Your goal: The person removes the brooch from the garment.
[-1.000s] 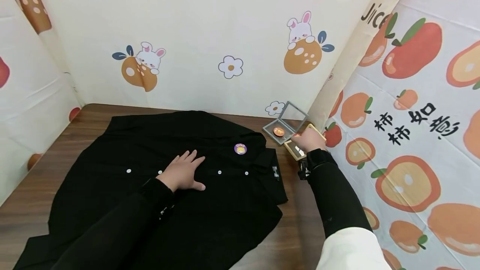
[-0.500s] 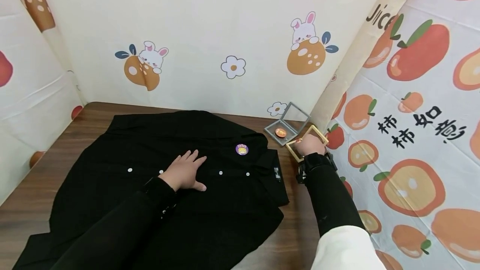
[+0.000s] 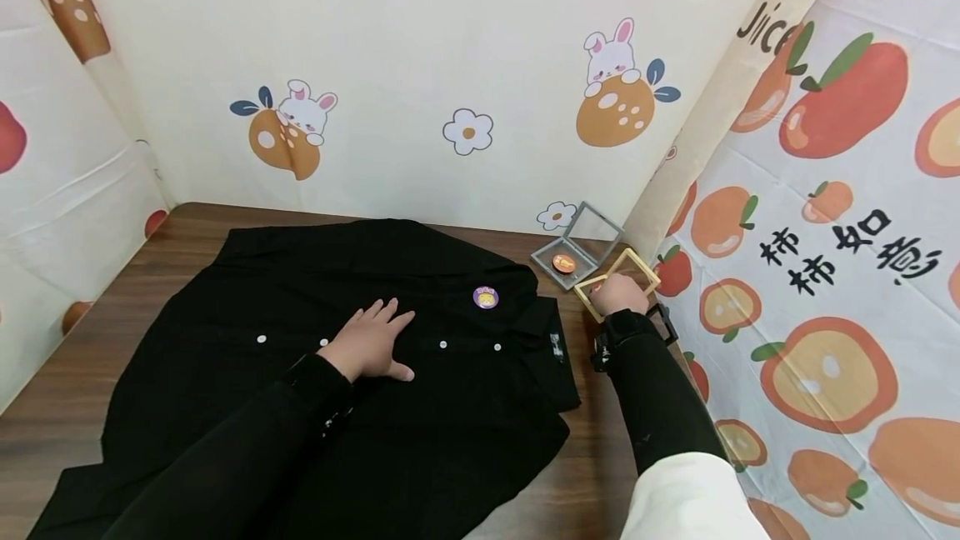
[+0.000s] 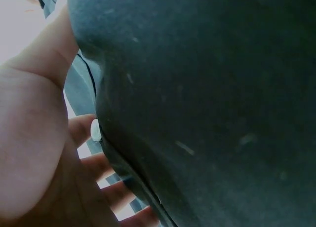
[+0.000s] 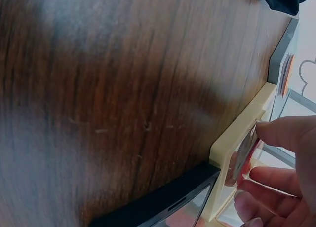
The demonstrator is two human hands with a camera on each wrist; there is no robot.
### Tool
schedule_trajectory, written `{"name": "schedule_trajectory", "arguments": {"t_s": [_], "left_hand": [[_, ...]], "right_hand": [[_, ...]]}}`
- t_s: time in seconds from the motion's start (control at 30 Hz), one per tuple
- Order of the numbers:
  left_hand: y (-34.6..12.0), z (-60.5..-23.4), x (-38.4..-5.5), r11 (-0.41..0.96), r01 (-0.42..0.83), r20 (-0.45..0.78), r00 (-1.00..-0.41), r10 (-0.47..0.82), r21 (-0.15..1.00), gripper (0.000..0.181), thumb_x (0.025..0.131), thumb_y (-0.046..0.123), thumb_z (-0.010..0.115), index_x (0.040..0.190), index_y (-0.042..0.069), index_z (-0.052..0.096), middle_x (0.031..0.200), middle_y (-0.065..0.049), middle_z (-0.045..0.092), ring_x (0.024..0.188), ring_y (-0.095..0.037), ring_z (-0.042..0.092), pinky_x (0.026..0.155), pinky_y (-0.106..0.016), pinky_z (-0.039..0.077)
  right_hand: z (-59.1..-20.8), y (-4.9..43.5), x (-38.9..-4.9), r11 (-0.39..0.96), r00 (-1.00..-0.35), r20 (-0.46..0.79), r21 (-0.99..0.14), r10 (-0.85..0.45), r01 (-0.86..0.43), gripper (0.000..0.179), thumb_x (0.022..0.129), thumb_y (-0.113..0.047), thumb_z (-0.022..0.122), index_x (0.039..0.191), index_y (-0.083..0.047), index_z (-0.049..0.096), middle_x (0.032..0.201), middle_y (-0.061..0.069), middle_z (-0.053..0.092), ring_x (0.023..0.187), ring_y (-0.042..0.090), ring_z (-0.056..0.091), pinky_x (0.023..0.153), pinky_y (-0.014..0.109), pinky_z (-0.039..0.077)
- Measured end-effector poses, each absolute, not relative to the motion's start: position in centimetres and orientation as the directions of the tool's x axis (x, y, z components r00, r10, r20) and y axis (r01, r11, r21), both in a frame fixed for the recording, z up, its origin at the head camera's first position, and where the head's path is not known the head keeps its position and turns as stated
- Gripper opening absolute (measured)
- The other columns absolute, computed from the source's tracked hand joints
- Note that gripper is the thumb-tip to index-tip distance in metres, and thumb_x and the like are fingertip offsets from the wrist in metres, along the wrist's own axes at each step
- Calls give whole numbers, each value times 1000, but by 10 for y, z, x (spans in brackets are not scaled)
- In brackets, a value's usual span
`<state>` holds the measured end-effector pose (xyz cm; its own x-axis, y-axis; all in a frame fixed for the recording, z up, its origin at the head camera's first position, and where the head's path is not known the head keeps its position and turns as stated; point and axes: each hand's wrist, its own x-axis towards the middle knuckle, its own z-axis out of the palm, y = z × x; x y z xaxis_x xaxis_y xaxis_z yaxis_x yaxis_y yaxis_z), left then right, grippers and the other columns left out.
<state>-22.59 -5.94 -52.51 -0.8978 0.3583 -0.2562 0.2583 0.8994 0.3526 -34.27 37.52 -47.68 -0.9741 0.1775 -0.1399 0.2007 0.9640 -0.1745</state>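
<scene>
Right hand (image 3: 621, 293) pinched a badge (image 5: 242, 155) within the yellow case (image 5: 237, 128); the gray case (image 3: 547, 260) lay just beyond the grip. Left hand (image 3: 367, 342) rested spread on the shirt (image 3: 450, 423), left of it.

The left forearm (image 3: 247, 440), dressed in black, comes up from the lower left of the head view, and at its end the left hand (image 3: 367, 343) rests palm down, with its 4 fingers (image 4: 96, 165) lightly spread and the left thumb (image 4: 52, 52) standing apart from them. The right forearm (image 3: 663, 407), black near the wrist and white nearer to the elbow, reaches forward from the lower right. There the right hand (image 3: 620, 293) makes a pinch, the right thumb (image 5: 284, 131) being placed opposite to the bent fingers (image 5: 269, 195).
</scene>
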Motion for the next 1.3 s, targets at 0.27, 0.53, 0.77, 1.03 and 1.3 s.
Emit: {"name": "schedule_trajectory", "arguments": {"t_s": [0.27, 0.53, 0.77, 1.03, 1.3], "left_hand": [[-59, -526, -226, 897, 263, -252, -897, 363, 354, 102, 83, 57, 82, 162, 12, 35, 168, -24, 18, 153, -47, 15, 120, -64, 16], [-60, -524, -226, 897, 275, -244, -897, 369, 346, 102, 83, 58, 82, 161, 11, 36, 167, -24, 20, 153, -47, 17, 120, -64, 17], [-60, -526, -227, 895, 275, -237, -899, 369, 351, 101, 83, 56, 82, 161, 11, 36, 167, -24, 20, 153, -47, 16, 120, -65, 17], [-59, -525, -227, 898, 268, -255, -895, 366, 348, 102, 84, 58, 81, 162, 12, 34, 168, -23, 17, 153, -46, 15, 121, -64, 15], [-58, -517, -228, 900, 302, -254, -887, 386, 315, 100, 84, 58, 81, 160, 9, 38, 166, -27, 23, 151, -49, 21, 119, -66, 21]], "right_hand": [[-492, 377, -361, 964, -968, -146, -138, 205, 225, 33, 98, -26, 58, 83, 0, 70, 92, 22, 65, 72, 33, 61, 55, 42, 49], [-487, 357, -356, 977, -985, -96, -142, 143, 156, 40, 97, -29, 61, 110, 9, 66, 116, 29, 52, 89, 41, 58, 73, 53, 52], [-483, 322, -340, 990, -999, -25, -140, -20, -16, 44, 102, -33, 58, 121, 7, 61, 123, 30, 54, 106, 47, 56, 88, 62, 46], [-482, 276, -311, 964, -989, -13, -224, -148, -141, 54, 102, -37, 62, 137, 4, 58, 137, 27, 55, 121, 42, 57, 97, 55, 48], [-486, 245, -282, 951, -964, -28, -172, -264, -255, 51, 100, -35, 69, 137, 0, 61, 131, 19, 59, 117, 35, 60, 99, 48, 49]]}}
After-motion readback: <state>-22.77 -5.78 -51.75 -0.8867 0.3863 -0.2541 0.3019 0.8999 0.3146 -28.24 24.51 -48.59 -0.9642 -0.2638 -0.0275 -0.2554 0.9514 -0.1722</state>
